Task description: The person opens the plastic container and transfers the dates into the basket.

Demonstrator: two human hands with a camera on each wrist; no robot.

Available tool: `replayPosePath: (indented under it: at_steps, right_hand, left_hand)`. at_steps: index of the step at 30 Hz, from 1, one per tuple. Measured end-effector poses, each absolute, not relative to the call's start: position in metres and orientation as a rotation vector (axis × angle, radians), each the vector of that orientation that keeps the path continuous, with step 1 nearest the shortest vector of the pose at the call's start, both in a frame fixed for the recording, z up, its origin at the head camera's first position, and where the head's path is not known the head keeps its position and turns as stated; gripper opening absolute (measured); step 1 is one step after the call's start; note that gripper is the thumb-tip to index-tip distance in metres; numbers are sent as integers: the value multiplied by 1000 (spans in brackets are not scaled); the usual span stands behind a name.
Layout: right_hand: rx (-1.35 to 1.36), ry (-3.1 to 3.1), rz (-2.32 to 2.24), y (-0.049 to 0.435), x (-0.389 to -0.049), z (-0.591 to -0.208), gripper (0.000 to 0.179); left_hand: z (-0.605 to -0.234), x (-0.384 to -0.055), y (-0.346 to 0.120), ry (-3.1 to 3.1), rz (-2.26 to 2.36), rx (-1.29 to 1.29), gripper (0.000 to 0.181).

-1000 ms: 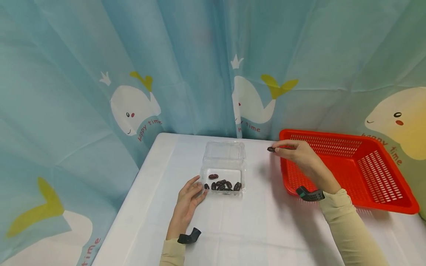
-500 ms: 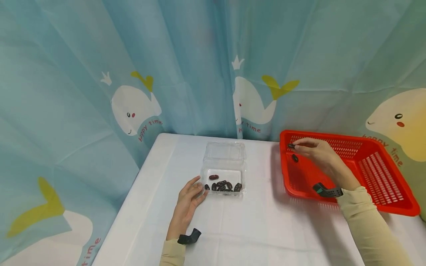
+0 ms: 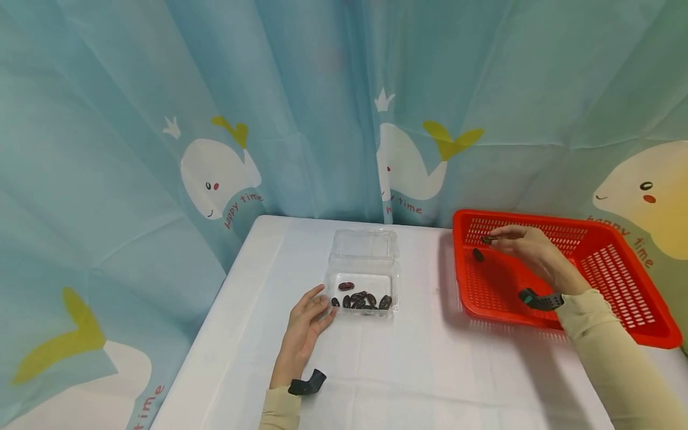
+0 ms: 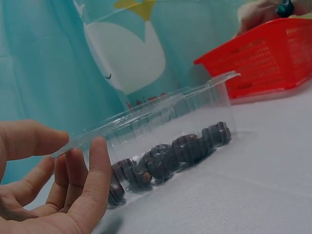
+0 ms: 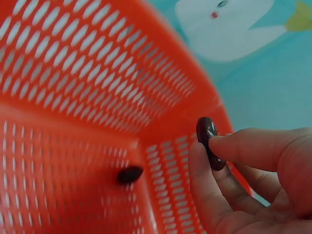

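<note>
Between its thumb and fingertips my right hand (image 3: 529,251) pinches a dark, glossy date (image 5: 210,143), above the inside of the red plastic basket (image 3: 540,325). Another date (image 5: 129,174) lies on the basket's floor, apart from the hand. My left hand (image 3: 305,325) holds the near left corner of a clear plastic clamshell box (image 4: 161,114), its thumb and fingers on either side of the rim. The box stands with its lid (image 3: 364,243) folded back. Inside it several dates (image 3: 365,301) are bunched along the near side, and a single date (image 3: 346,286) lies farther back.
A white cloth (image 3: 376,370) covers the table. Behind it hangs a blue curtain (image 3: 317,107) printed with whales, close to the far sides of the box and basket. The basket's raised rim (image 3: 510,319) stands between the two hands' areas.
My right hand has moved right with the date, from the basket's left rim to over its inside. The date on the basket floor has come into view. The left hand and box stay put.
</note>
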State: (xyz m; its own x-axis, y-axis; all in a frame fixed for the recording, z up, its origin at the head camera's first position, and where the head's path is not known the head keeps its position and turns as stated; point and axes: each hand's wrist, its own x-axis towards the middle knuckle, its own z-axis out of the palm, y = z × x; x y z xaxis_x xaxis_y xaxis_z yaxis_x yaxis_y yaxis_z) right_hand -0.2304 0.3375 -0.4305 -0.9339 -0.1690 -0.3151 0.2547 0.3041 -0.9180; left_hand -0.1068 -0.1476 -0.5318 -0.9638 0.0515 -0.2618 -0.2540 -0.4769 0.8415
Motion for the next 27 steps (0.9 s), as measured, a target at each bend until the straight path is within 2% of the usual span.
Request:
replayPosePath:
  at_steps: [7, 27]
  right_hand:
    - [-30, 2467, -1249, 347, -240, -446, 42]
    - [-138, 2461, -1125, 360, -256, -466, 34]
  left_hand:
    - [-533, -106, -148, 1498, 2535, -317, 54]
    - [-532, -108, -149, 1506, 2521, -281, 59]
